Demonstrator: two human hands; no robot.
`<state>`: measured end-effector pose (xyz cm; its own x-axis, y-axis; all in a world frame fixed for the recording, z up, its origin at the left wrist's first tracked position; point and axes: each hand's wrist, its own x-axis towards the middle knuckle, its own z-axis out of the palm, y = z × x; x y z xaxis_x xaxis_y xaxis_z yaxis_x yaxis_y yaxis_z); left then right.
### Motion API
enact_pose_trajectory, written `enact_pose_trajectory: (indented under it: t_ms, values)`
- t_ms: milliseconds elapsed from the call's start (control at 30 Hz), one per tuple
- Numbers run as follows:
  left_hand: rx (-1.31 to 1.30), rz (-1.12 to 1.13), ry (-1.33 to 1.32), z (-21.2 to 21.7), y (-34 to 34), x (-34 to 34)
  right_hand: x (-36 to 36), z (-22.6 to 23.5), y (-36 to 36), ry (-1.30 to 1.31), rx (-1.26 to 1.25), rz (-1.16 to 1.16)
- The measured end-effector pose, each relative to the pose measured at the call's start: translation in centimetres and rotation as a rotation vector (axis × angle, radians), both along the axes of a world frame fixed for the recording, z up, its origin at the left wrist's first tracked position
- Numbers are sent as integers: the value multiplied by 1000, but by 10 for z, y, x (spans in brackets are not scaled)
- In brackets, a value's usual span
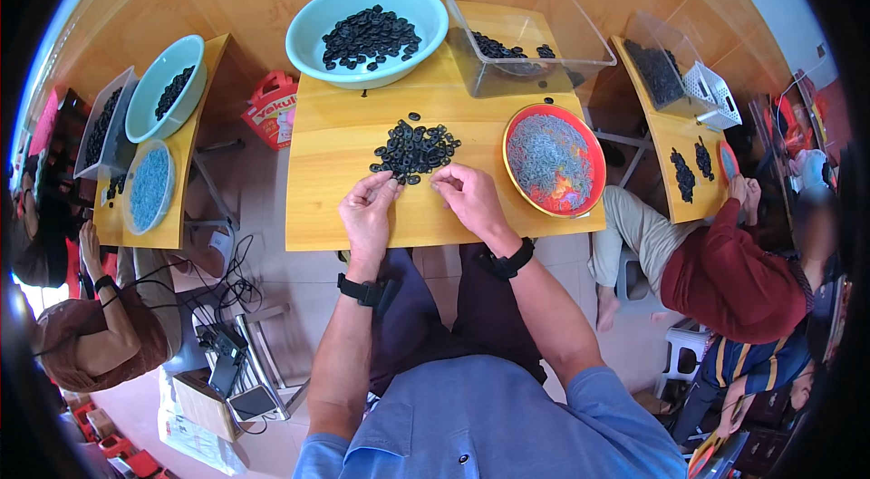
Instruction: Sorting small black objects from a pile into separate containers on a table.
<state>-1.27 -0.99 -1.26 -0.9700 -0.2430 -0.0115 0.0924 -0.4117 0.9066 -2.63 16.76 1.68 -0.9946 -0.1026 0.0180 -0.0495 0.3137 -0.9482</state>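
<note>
Black pieces [415,148] everywhere here, folks. The main lot sits in a loose pile on the table [326,153], with a few strays just off its edges.

Left hand [367,207] is at the near-left edge of the pile, thumb and fingers bunched together right by the closest pieces. Right hand [467,196] is just off the near-right edge, fingers curled in toward the thumb. Honestly can't tell if either hand's fingers are fully closed or gripping anything, too tiny to make out. Both wrists wear a black band [362,289], nearer the person than the pile.

Beyond the pile and a bit to the left there's a pale turquoise bowl [304,37] with loads more pieces in it. Beyond it to the right is a clear bin [503,85] with some as well. Just right of the pile, a round red tray [595,162] with a yellow rim holds a heap of little grey bits [544,148].

Well off to the pile's left and right, other people sit at side tables [666,157] with similar stuff.
</note>
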Motion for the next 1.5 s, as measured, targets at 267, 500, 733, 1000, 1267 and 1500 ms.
enact_pose_trajectory:
  t_ms: [267, 500, 733, 1000, 1267, 1500]
  values:
    - [11, 20, -17, -2, -4, -1, -8, 17, -24, 314, 508, 100]
    - [-27, -115, -12, -1, -4, 1, -9, 4, -17, 338, 553, 148]
    - [-22, -231, -93, 7, -7, 1, 2, 0, 6, -333, -432, 20]
    - [-230, -266, -159, 13, 1, -1, 4, -2, 9, -315, -493, 46]
    - [-342, -239, -161, 13, 4, -1, 3, -11, 6, -280, -472, 63]
    - [-342, -233, -162, 12, 4, -1, 2, -13, 6, -260, -478, 64]
